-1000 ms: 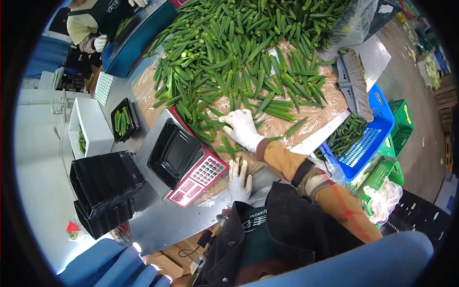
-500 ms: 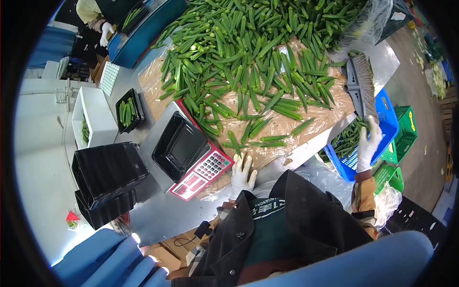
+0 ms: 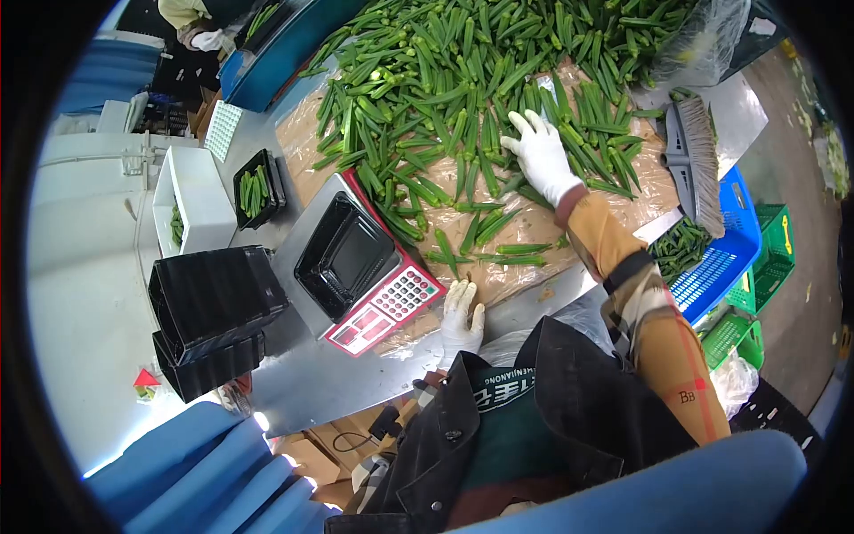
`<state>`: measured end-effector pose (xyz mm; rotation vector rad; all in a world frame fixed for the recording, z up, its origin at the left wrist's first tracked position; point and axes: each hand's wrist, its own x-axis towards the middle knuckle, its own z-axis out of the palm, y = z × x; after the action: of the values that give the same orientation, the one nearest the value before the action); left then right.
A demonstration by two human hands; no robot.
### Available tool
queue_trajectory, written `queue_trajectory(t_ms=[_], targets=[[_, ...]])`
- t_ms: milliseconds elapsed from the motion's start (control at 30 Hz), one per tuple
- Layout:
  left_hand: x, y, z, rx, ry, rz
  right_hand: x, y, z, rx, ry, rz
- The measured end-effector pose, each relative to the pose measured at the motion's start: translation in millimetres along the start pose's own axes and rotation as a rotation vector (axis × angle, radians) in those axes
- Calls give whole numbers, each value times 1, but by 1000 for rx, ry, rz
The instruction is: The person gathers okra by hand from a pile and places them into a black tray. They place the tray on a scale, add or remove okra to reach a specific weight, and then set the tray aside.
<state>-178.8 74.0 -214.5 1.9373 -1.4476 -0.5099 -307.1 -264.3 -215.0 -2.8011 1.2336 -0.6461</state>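
My right hand (image 3: 541,157), in a white glove, reaches over the large pile of okra (image 3: 445,80) with its fingers spread. Nothing shows in its grasp, though its underside is hidden. My left hand (image 3: 461,319), gloved too, lies at the table's near edge with fingers stretched out, just right of the red digital scale (image 3: 402,296). On that scale's plate sits a black tray (image 3: 345,256) with no okra in it. A few loose okra pods (image 3: 511,255) lie between the scale and the pile.
A brush head (image 3: 694,165) lies on the table's right edge, above a blue basket (image 3: 743,231) of okra. To the left are stacked black trays (image 3: 218,298), a filled okra tray (image 3: 253,191) and a white foam box (image 3: 191,209). A co-worker's gloved hand (image 3: 212,40) shows at top left.
My right hand has moved from the blue basket up and left over the okra pile. My left hand stays beside the scale. The whole view has shifted slightly.
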Motion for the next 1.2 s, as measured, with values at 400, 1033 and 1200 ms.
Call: queue_trajectory(t_ms=[400, 1033, 1200], targets=[[86, 29, -29, -5, 174, -75, -143, 91, -197, -26, 61, 565], [152, 27, 27, 348, -228, -148, -58, -13, -32, -180, -260, 77], [163, 9, -2, 151, -347, -233, -64, 11, -74, 92, -250, 16]])
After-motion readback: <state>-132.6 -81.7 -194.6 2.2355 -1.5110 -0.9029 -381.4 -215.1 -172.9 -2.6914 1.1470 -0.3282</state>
